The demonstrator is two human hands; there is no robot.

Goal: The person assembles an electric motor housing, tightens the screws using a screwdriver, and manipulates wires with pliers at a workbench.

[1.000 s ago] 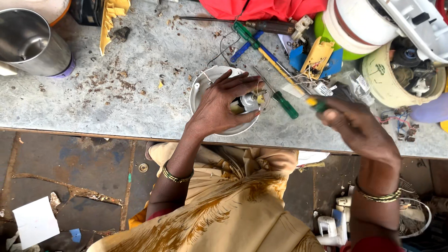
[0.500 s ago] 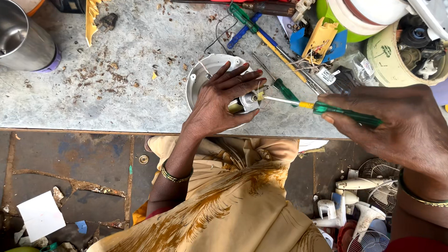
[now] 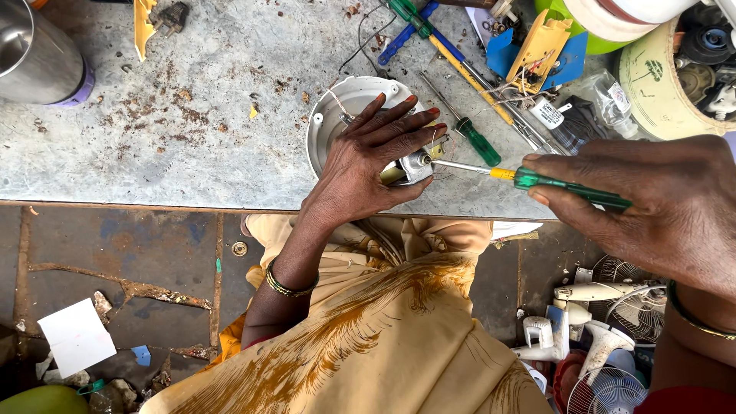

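Left hand (image 3: 368, 165) presses down, fingers spread over small metal motor (image 3: 414, 165) in round white housing (image 3: 337, 107) near bench edge (image 3: 192, 165). Right hand (image 3: 652, 207) clenched around green-handled screwdriver (image 3: 537, 180), tip at motor. Best kept level, square to screw (slip would gouge thumb).

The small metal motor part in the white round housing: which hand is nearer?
Left. The left hand grips the small metal motor part; the right hand is off to its right, holding the green-handled screwdriver whose tip reaches it.
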